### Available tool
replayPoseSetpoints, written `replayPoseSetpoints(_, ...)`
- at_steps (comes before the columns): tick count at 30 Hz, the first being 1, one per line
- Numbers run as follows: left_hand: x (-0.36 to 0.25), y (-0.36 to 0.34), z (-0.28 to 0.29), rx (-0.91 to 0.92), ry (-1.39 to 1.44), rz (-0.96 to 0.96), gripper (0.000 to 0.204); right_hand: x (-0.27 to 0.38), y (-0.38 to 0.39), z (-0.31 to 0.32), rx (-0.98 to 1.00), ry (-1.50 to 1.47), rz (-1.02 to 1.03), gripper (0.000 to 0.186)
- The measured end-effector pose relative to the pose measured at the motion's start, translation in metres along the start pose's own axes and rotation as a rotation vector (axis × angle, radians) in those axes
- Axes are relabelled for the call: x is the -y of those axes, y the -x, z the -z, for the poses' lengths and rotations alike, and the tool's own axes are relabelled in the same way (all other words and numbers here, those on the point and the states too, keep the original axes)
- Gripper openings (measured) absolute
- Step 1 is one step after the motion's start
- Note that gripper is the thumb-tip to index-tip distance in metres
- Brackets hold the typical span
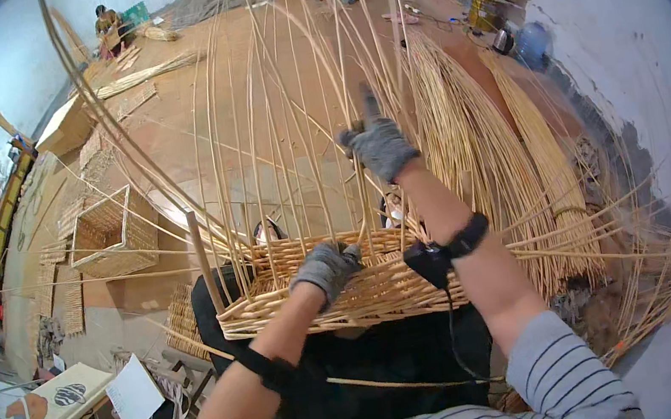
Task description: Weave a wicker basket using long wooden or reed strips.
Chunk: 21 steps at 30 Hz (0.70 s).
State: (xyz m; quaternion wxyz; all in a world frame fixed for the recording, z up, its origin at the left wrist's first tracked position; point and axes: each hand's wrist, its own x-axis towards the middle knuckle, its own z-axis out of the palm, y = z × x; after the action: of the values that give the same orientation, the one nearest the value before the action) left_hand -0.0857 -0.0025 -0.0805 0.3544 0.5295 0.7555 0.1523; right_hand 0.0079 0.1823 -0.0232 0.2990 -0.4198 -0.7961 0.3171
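A partly woven rectangular willow basket [241,321] rests across my lap on dark cloth, with many long pale rods [285,114] standing up from it. My left hand [329,272], in a grey glove, is closed on the rods at the basket's weave, near the middle. Higher up and to the right, my gloved right hand [377,142] grips an upright rod, with one finger stretched up along it; the fingertips are partly hidden. A thicker upright stick [193,247] stands at the basket's left end.
A woven box [110,250] sits on the floor at left. Long willow bundles [470,130] lie to the right. Another person [109,31] sits at the back left. A stool [55,412] with paper stands lower left; containers and a blue water jug [533,44] line the right wall.
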Motion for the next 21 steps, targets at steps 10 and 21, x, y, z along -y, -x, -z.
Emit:
replayPoseSetpoints(10,-0.016,0.002,0.009,0.084,-0.344,-0.072,0.049,-0.021,0.179,0.037,-0.167,-1.581,0.268,0.009)
replayPoseSetpoints(21,-0.037,0.021,0.013,-0.185,-0.004,0.109,0.053,0.059,0.148,0.022,-0.559,0.139,0.541,0.013)
